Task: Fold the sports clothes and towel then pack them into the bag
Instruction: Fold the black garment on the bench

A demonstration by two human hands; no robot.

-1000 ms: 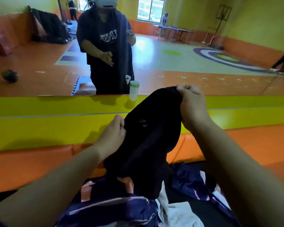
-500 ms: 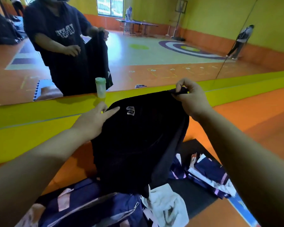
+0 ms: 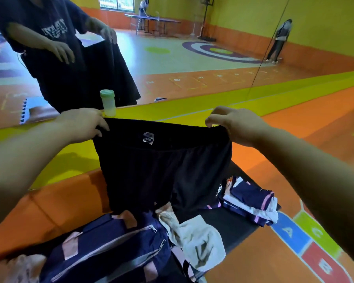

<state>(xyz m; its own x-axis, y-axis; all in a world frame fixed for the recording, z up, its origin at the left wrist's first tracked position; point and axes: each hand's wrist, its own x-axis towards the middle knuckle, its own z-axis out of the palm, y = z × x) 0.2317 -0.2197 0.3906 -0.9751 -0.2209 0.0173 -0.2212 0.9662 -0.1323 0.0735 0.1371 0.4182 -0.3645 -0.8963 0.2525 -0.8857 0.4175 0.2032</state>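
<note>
nearest us the navy bag [image 3: 110,248] with pink patches lies beside a crumpled white towel [image 3: 194,235] on the dark mat [image 3: 233,227], a striped folded stack [image 3: 251,203] just beyond. above them the thin black shorts [image 3: 164,166], bunched a second ago, now hang spread flat from the waistband, left hand [image 3: 80,123] and right hand [image 3: 237,125] each pinching a corner; we judge them ready to fold. a pale bottle [image 3: 108,103] stands behind.
</note>
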